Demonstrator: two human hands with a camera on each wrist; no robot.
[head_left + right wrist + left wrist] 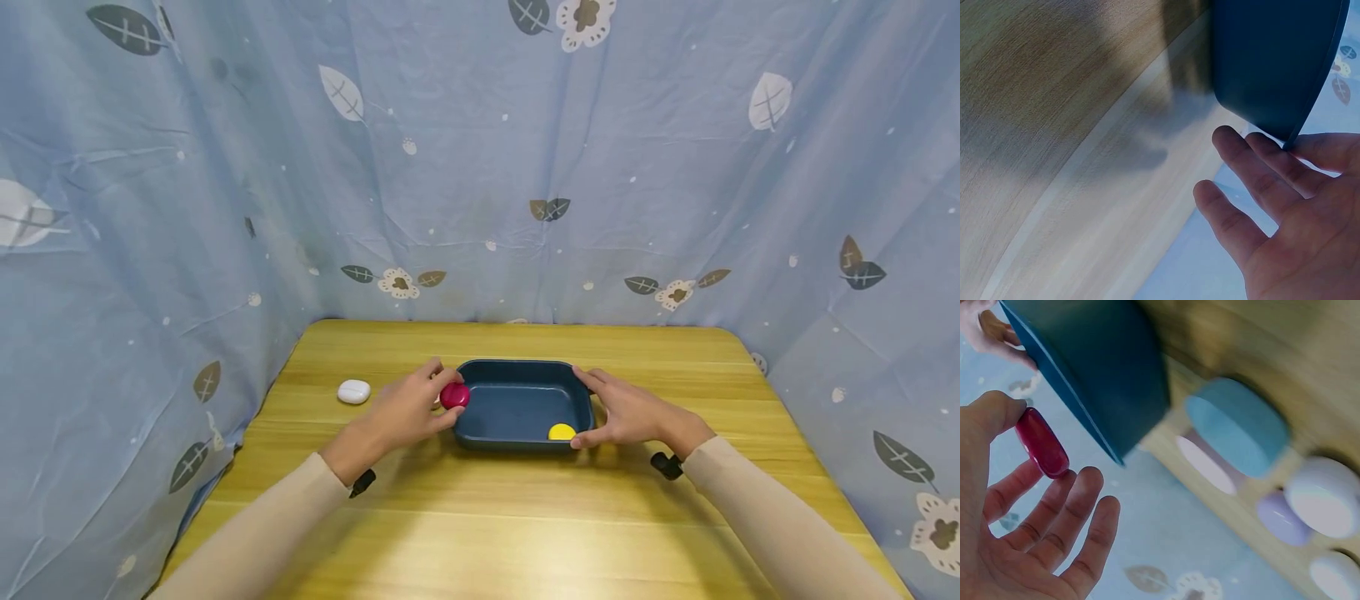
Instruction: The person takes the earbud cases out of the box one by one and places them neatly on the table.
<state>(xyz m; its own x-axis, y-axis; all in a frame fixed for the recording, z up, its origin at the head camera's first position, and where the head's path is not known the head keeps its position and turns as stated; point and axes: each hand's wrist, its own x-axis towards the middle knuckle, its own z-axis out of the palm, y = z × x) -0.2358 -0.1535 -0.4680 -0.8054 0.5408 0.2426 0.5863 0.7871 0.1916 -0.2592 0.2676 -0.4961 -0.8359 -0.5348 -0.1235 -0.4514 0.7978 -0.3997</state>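
My left hand [408,406] pinches a glossy magenta oval piece [455,396] between thumb and fingers, over the left end of a dark blue rectangular tray [523,446]. In the left wrist view the magenta piece [1042,444] is held by its edge, the other fingers spread loosely. My right hand [626,412] holds the tray's right end, thumb by the near corner and a finger by the far one. The right wrist view shows the tray wall [1272,69] with the rim between thumb and finger. A yellow round piece [562,432] lies inside at the near right corner.
A white oval piece [354,392] lies left of my left hand. The left wrist view also shows a teal piece [1238,428], a pale pink piece [1207,464] and a lilac piece [1283,517] on the wooden table [510,533]. Blue patterned curtains [480,167] enclose the table.
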